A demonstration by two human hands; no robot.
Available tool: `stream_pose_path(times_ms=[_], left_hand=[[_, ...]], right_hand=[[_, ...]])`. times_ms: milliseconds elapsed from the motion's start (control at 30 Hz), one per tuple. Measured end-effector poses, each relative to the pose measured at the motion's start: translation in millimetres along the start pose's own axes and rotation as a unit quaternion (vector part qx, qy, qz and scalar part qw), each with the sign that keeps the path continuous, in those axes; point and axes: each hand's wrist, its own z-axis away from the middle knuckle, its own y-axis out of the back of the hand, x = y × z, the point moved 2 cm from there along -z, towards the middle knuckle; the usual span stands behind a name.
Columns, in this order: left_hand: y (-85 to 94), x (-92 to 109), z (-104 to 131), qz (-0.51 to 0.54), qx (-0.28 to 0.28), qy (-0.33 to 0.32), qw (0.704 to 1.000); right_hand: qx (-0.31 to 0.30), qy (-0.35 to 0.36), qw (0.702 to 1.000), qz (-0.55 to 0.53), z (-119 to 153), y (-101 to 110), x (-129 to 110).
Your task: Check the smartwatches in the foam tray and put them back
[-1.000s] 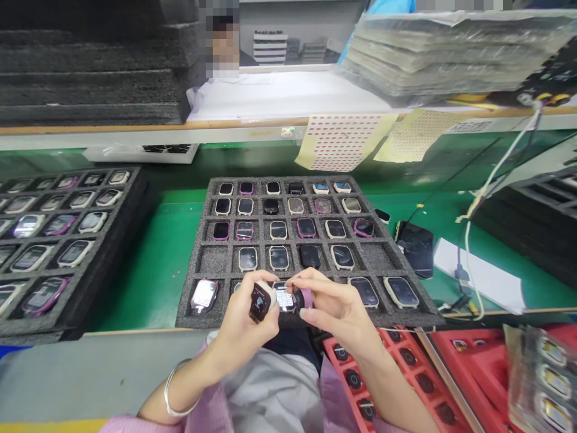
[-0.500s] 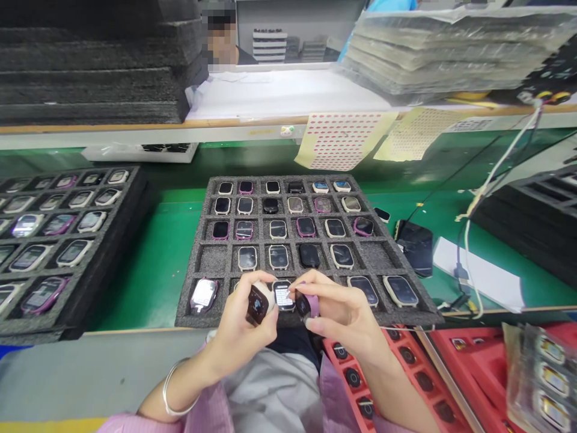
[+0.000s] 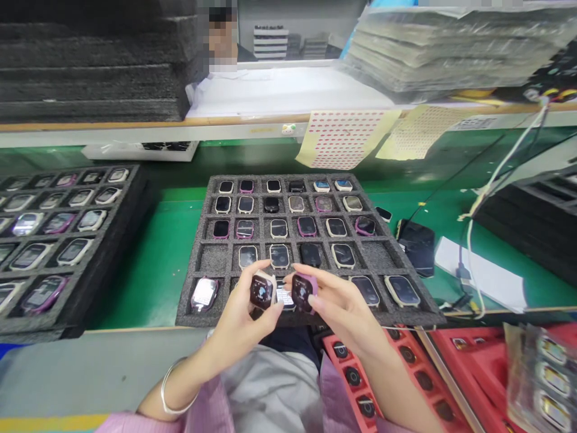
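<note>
My left hand [image 3: 246, 313] is closed around a light-cased smartwatch [image 3: 262, 290], its lit dark screen facing me. In my right hand [image 3: 336, 300] is a purple smartwatch [image 3: 303, 292], also with a lit dark screen, pinched between thumb and fingers. Both watches are held side by side above the front row of a dark grey foam tray [image 3: 213, 260]. Between them, partly hidden, a watch with a bright white screen [image 3: 285, 297] lies in the tray. At the front left corner, another bright-screened purple watch [image 3: 204, 294] sits in its compartment.
A second foam tray [image 3: 76, 282] of watches stands to the left. Red trays [image 3: 356, 361] with round parts lie below the table edge, at right. A black pouch-like object [image 3: 417, 245], white paper [image 3: 480, 273] and cables [image 3: 471, 240] are on the right. Foam stacks fill the shelf's left.
Both watches have turned so their screens face me more fully. My right fingers have shifted on the purple watch, and it now sits slightly higher.
</note>
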Motion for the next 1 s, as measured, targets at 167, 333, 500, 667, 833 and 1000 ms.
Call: stream_pose_path(times_ms=[167, 333, 500, 667, 833, 1000], left_hand=[[3.8, 7, -1, 0.154, -0.068, 0.035, 0.985], [4.9, 8, -2, 0.178, -0.070, 0.061, 0.980], [2.2, 9, -1, 0.178, -0.068, 0.053, 0.980], [1.2, 9, 0, 0.182, -0.060, 0.046, 0.980], [0.5, 9, 0, 0.173, -0.065, 0.042, 0.982], [-1.4, 4, -1, 0.106, -0.046, 0.025, 0.993]], right_hand=[[0.063, -0.047, 0.991, -0.111, -1, 0, 5], [0.092, -0.041, 0.992, -0.081, 1, 4, 15], [0.111, 0.009, 0.994, -0.020, 4, 4, 16], [0.116, 0.006, 0.993, 0.015, 6, -1, 11], [0.121, 0.006, 0.993, -0.005, 7, -5, 8], [0.108, 0.005, 0.994, 0.007, 9, -4, 10]])
